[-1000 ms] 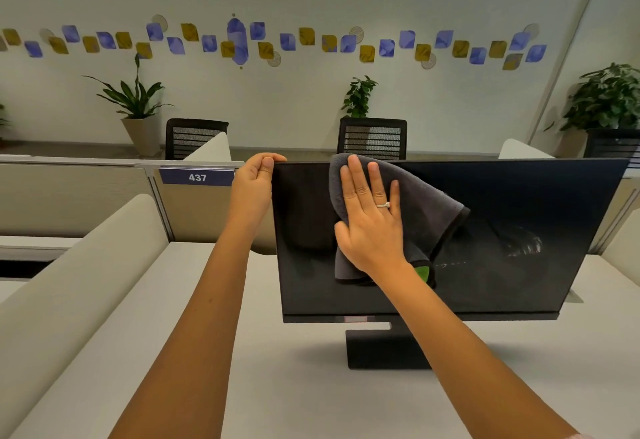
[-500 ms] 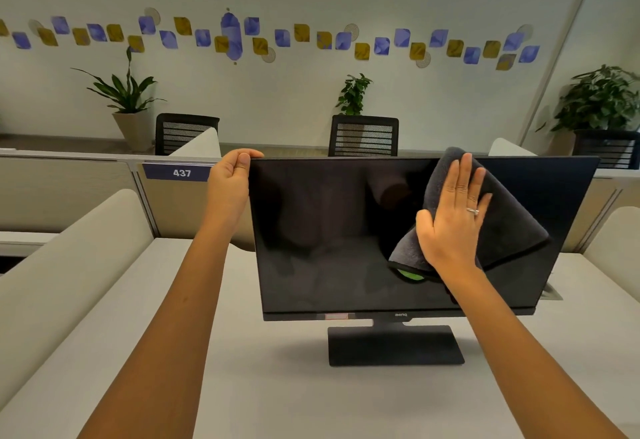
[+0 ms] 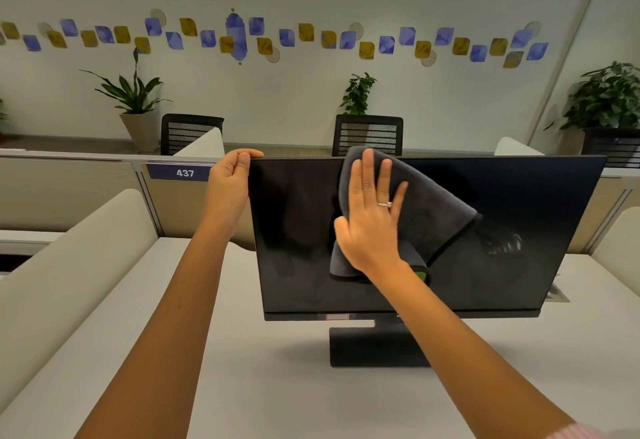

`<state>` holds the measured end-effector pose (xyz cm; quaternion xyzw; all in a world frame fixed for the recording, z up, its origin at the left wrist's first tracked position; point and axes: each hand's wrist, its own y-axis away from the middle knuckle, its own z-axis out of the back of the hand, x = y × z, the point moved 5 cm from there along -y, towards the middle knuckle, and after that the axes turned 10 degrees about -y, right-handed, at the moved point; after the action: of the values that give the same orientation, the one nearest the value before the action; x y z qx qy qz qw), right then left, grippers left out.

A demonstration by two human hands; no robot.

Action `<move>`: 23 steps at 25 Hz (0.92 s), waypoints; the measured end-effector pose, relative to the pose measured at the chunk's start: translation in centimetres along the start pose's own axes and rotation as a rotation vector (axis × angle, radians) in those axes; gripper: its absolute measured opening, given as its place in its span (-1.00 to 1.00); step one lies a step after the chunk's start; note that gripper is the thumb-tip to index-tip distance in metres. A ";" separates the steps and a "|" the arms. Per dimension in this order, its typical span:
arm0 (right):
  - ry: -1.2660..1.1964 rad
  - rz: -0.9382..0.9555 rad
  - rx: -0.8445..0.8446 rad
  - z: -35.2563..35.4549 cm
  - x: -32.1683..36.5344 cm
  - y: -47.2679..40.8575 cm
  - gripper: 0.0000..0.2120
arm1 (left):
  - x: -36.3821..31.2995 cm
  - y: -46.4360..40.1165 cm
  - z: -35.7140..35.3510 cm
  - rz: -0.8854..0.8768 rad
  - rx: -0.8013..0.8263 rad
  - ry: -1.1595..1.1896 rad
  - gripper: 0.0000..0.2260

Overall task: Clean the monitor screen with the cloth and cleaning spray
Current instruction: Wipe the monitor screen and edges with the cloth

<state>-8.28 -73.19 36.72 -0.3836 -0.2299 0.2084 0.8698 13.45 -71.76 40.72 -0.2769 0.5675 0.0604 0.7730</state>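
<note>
The left hand (image 3: 230, 179) grips the upper left corner of the wide black flat-panel monitor (image 3: 298, 231), fingers curled over the top edge, as it did half a second ago; the monitor stands on the pale grey surface (image 3: 277, 397). The right hand (image 3: 372, 220), fingers straight and spread, presses the dark grey microfibre cloth (image 3: 433, 210) flat against the screen. Half a second ago this hand worked the right half; it is now back at upper centre, its fingertips level with the top edge. A hazy smear (image 3: 504, 243) shows to the right of the cloth. Judgement: wiping is mid-course, and the smeared zone likely needs another stroke. No spray bottle is in view.
</note>
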 end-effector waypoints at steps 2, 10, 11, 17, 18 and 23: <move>-0.001 0.071 0.010 -0.7 1.4 0.1 -0.19 | -0.2 0.2 0.0 0.002 -0.015 -0.013 -0.77; 0.016 0.104 -0.026 0.1 0.4 0.2 -0.23 | -3.8 3.1 -4.9 -0.494 -0.090 -0.992 -0.60; 0.016 0.090 -0.033 0.4 -0.1 0.3 -0.23 | -4.2 3.5 -5.9 -0.546 -0.053 -1.019 -0.57; 0.019 -0.075 -0.091 3.7 -5.6 1.0 -0.25 | -6.1 4.8 -11.1 -0.721 0.090 -1.049 -0.52; 0.026 -0.107 -0.106 4.5 -6.8 1.2 -0.24 | -6.3 4.9 -11.8 -0.729 0.097 -1.059 -0.52; 0.016 -0.286 -0.177 8.2 -12.9 1.9 -0.24 | -6.9 5.0 -12.7 -0.703 0.078 -1.053 -0.55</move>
<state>-23.65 -74.30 37.08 -0.4240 -0.2926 0.0583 0.8551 -1.74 -72.32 42.60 -0.3515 -0.0118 -0.0895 0.9318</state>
